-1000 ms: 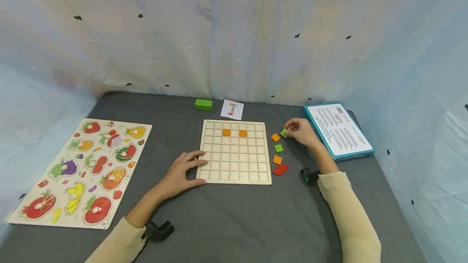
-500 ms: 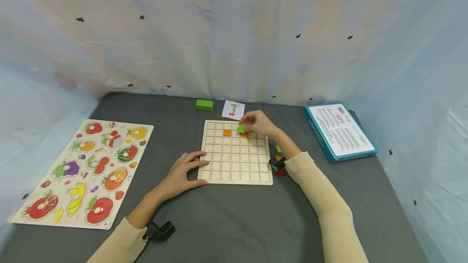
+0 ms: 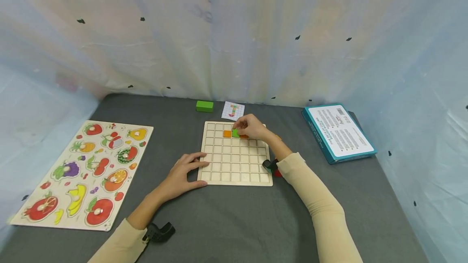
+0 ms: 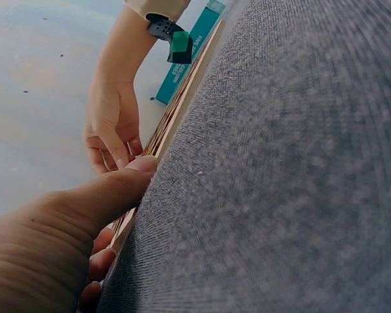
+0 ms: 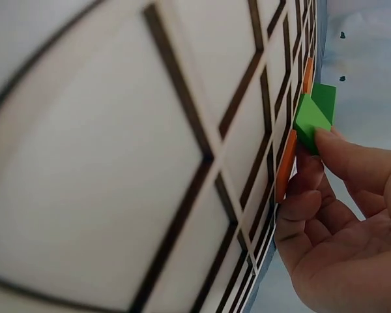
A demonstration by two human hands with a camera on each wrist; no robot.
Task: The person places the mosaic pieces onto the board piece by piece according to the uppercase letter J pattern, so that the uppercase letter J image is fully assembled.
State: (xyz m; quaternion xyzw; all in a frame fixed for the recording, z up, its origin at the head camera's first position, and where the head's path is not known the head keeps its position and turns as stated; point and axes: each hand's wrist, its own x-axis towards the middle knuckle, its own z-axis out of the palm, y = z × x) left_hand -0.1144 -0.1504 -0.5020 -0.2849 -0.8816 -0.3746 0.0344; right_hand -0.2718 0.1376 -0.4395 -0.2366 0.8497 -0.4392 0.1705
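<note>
Pinching a small green square tile (image 3: pixel 235 133) with the thumb and fingers, the right hand (image 3: pixel 252 128) leans over a pale wooden board with a square grid (image 3: pixel 237 167). The tile is near 12 o'clock on the board. One flat orange square tile (image 3: pixel 227 134) sits just beside it at 9 o'clock. A second orange square tile (image 3: pixel 243 136) sits at 3 o'clock, partly under the hand.

Close up, the green tile looks tipped, not flat. I cannot tell if its low side touches the wood. The left hand (image 3: pixel 183 173) rests loose and spread on the board's edge, between 8 and 9 o'clock, with no tile in it.

To do this well, line up the tile's sides with the grid lines. Put the low side into the space first, then let the high side down softly. Try not to bump the orange tiles. One fingertip can press it flat. A calm left hand should help stop the board from sliding. Past 12 o'clock, a white paper card with a coloured pattern (image 3: pixel 232 110) is good for checking.
</note>
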